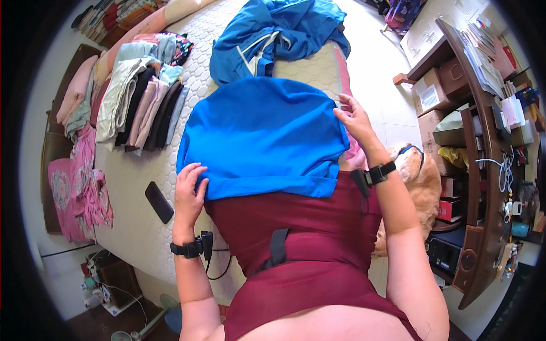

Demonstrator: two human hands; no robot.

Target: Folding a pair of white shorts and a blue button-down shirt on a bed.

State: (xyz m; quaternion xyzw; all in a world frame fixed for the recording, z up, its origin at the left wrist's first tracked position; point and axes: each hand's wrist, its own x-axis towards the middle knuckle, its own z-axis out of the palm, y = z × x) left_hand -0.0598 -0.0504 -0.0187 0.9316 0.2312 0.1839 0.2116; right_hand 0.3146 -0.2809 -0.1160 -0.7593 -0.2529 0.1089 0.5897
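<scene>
A bright blue cloth garment [264, 136] is spread over my lap and the bed's edge, its top rounded and a straight hem-like band across the near side. My left hand [190, 192] rests at its near left corner, thumb and fingers apart over the cloth. At the right edge, my right hand [357, 121] has its fingers spread, the thumb touching or very close to the fabric. Neither hand is gripping the cloth. Beyond it lies a crumpled blue garment [281, 34] with white trim.
Folded clothes [140, 98] are stacked on the quilted mattress [128, 183] to the left. A black smartphone [159, 202] lies near my left hand. Pink floral fabric [81, 192] hangs at the far left. A tan dog [420, 192] and a cluttered wooden desk [477, 128] are to the right.
</scene>
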